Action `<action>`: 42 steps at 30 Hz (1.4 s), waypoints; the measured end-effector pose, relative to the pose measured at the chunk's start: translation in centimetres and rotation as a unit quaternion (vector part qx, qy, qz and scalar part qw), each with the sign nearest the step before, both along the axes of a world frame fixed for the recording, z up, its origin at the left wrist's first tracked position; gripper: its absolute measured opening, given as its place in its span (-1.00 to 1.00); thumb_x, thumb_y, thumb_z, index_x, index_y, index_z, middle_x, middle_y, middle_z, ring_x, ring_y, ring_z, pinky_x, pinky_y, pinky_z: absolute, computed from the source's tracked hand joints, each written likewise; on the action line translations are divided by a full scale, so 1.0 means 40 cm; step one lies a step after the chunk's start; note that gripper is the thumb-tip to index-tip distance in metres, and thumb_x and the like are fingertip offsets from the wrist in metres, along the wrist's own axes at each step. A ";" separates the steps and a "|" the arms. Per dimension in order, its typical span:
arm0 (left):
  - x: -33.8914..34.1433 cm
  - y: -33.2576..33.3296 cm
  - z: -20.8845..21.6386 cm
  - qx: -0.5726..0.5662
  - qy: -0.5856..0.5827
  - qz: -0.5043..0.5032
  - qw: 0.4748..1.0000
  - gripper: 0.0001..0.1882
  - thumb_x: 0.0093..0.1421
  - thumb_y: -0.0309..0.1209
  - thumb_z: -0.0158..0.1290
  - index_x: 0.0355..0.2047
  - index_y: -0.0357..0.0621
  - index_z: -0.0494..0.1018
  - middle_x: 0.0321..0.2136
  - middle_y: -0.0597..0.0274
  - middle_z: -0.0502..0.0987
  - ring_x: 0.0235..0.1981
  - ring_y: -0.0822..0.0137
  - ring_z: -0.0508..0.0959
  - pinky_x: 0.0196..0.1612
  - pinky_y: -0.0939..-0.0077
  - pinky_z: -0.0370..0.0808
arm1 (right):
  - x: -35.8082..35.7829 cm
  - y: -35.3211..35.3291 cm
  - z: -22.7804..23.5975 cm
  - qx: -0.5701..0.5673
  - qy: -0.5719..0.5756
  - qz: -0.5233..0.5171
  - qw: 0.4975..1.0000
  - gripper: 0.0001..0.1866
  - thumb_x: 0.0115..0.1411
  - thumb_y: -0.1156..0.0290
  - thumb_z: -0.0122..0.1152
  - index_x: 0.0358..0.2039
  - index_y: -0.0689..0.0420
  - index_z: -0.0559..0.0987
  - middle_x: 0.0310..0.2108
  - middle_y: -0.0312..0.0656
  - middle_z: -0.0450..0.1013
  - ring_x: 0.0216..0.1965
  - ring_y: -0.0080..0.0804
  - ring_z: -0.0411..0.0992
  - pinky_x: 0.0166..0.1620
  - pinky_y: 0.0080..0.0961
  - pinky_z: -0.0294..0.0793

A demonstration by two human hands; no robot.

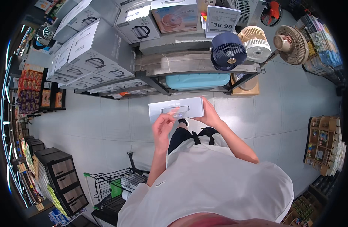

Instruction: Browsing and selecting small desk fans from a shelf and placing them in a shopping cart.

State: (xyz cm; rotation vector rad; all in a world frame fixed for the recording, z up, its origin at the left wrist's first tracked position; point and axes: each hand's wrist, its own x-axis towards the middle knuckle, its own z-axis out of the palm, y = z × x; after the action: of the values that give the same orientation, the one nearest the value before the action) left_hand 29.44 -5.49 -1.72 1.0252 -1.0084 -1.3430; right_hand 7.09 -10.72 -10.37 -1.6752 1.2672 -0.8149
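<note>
A white cardboard box (193, 110) with a long grey appliance pictured on its face is held level in front of me, above the floor. My right hand (210, 113) grips its right end, fingers behind and thumb near the lower edge. At the left part of the box, my left hand (163, 125) has its index finger stretched out over the printed face, the other fingers loosely curled. Nothing is held in that hand. Whether the fingertip touches the card I cannot tell.
Ahead stands a shelf (196, 62) with stacked kettle boxes (102, 49), a fan box (176, 17) and a price sign (222, 20). A blue fan (228, 51), a white fan (255, 43) and a beige fan (293, 44) are at its right. A shopping cart (109, 185) is at my lower left.
</note>
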 end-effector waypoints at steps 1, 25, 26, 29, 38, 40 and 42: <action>0.013 -0.043 0.006 -0.028 -0.043 -0.043 0.998 -0.86 0.19 -0.42 0.02 -0.32 -0.26 0.42 0.08 -0.23 0.49 0.01 0.28 0.44 -0.01 0.43 0.25 | 0.011 -0.029 0.002 -0.009 0.001 -0.026 1.000 -0.13 -0.21 0.50 0.56 0.14 0.16 0.31 0.08 0.02 0.34 0.14 0.05 0.33 0.16 -0.23 0.39; 0.315 -0.661 0.034 -0.315 -0.326 0.096 0.886 -0.45 0.06 -0.54 0.20 0.09 -0.19 0.33 0.04 0.07 0.52 0.10 0.21 0.43 0.19 0.27 0.28 | 0.225 -0.593 0.098 -0.164 0.165 -0.178 0.956 -0.28 -0.14 0.47 0.49 0.08 0.12 0.38 0.04 -0.07 0.41 0.04 -0.04 0.46 0.07 -0.26 0.47; 0.331 -0.664 0.071 -0.326 -0.419 0.159 0.832 -0.46 0.04 -0.52 0.22 0.07 -0.20 0.36 0.04 0.05 0.51 0.10 0.17 0.45 0.20 0.25 0.30 | 0.187 -0.580 0.125 -0.185 0.142 -0.174 0.957 -0.30 -0.13 0.50 0.45 0.08 0.13 0.38 0.05 -0.06 0.41 0.06 -0.04 0.45 0.09 -0.28 0.45; 0.345 -0.689 0.128 -0.224 -0.318 0.136 0.911 -0.39 0.01 -0.46 0.27 0.10 -0.24 0.35 0.05 0.03 0.50 0.10 0.13 0.47 0.22 0.23 0.33 | 0.136 -0.568 0.240 -0.207 0.108 -0.173 0.957 -0.35 -0.09 0.54 0.38 0.08 0.15 0.38 0.06 -0.05 0.41 0.08 -0.04 0.44 0.12 -0.30 0.42; 0.119 -0.815 0.077 -0.144 -0.249 -0.046 0.957 -0.15 0.05 -0.42 0.29 0.31 -0.26 0.14 0.15 -0.06 0.40 0.20 0.10 0.40 0.25 0.15 0.33 | 0.019 -0.689 0.214 -0.280 0.155 -0.289 0.902 -0.22 -0.16 0.55 0.44 0.15 0.13 0.35 0.03 -0.03 0.38 0.11 0.05 0.32 0.14 -0.22 0.39; 0.069 -0.838 0.068 -0.151 -0.250 -0.043 0.955 -0.11 0.05 -0.43 0.29 0.35 -0.24 0.09 0.21 -0.08 0.34 0.25 0.06 0.35 0.27 0.11 0.32 | 0.007 -0.702 0.209 -0.228 0.112 -0.331 0.909 -0.17 -0.16 0.49 0.48 0.18 0.10 0.34 0.05 -0.06 0.39 0.10 0.05 0.34 0.12 -0.18 0.40; 0.030 -0.852 0.052 -0.139 -0.233 -0.022 0.962 -0.06 0.06 -0.48 0.26 0.39 -0.20 0.00 0.32 -0.09 0.19 0.34 0.01 0.23 0.28 0.06 0.30 | 0.006 -0.716 0.197 -0.151 0.157 -0.365 0.905 -0.15 -0.14 0.45 0.50 0.20 0.10 0.33 0.07 -0.09 0.42 0.06 0.03 0.38 0.12 -0.17 0.41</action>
State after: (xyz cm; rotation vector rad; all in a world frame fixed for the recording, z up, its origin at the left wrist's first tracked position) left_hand 30.65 -39.59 0.36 1.1314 -1.5315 -0.9714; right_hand 7.34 -39.37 -2.51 -1.6012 2.1511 -1.2620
